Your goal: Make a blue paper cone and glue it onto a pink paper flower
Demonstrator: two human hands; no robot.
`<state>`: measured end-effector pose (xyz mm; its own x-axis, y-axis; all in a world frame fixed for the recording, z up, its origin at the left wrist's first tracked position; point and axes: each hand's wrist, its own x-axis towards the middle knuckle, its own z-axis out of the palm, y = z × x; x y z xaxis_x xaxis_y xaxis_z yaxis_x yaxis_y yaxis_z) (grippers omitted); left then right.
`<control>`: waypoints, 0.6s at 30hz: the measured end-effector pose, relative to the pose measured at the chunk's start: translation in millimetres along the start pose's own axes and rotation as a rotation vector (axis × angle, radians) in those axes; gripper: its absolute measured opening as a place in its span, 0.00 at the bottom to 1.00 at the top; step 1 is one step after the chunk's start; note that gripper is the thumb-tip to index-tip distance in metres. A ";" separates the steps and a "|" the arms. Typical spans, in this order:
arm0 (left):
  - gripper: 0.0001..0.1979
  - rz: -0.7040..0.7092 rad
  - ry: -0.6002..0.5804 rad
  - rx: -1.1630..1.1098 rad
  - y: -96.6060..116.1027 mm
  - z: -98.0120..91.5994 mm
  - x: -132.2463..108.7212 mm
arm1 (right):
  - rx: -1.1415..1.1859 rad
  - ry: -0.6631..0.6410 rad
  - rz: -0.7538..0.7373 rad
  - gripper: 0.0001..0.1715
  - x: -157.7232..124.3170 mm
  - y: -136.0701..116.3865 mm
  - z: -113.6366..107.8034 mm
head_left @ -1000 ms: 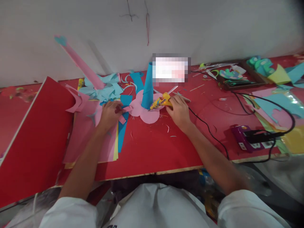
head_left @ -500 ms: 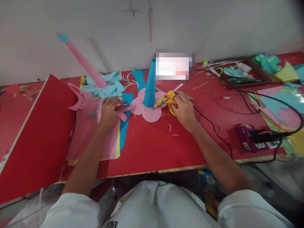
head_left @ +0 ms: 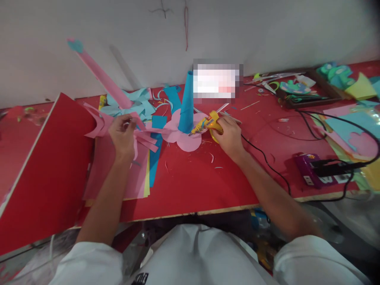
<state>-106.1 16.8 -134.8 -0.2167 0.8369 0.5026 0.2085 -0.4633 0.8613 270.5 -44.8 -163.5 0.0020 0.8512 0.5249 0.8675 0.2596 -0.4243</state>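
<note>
My right hand [head_left: 230, 134] is wrapped round a yellow hot glue gun [head_left: 212, 122]. Its nozzle points left, at the foot of a blue paper cone [head_left: 186, 105]. The cone stands upright on a pink flower-shaped paper base [head_left: 189, 143]. To the left, my left hand [head_left: 122, 132] is raised over the paper stack with its fingers curled and pinched at the end of a pink paper strip [head_left: 138, 121]. More pink strips [head_left: 148, 141] lie just right of this hand, over a blue paper piece [head_left: 157, 158].
A pink paper tube [head_left: 101, 75] leans at back left among light-blue paper scraps [head_left: 142, 101]. Pink sheets [head_left: 109, 174] lie beside an upright red board [head_left: 50, 170]. Rightward are a purple box [head_left: 308, 170], black cables [head_left: 267, 158] and a brown tray [head_left: 329, 95]. A blurred screen [head_left: 218, 81] stands behind.
My left hand has moved left and up from the pink strips, and one strip now rises at its fingertips. The glue gun and my right hand stay almost where they were.
</note>
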 end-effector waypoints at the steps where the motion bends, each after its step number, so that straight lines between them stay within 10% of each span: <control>1: 0.10 -0.037 0.027 -0.065 -1.1 0.9 0.1 | 0.008 -0.002 0.002 0.06 -0.2 0.0 0.4; 11: 0.16 -0.198 0.035 -0.281 19.5 19.9 -14.5 | 0.033 -0.010 0.059 0.11 -1.7 -1.4 2.5; 18: 0.09 -0.057 -0.212 -0.220 19.2 30.5 -24.5 | 0.031 -0.004 0.083 0.16 -2.0 1.3 4.6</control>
<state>-67.7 -3.7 -132.8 -0.0137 0.8947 0.4465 -0.0146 -0.4467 0.8946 269.3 -44.1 -168.5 0.0716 0.8722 0.4839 0.8484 0.2018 -0.4893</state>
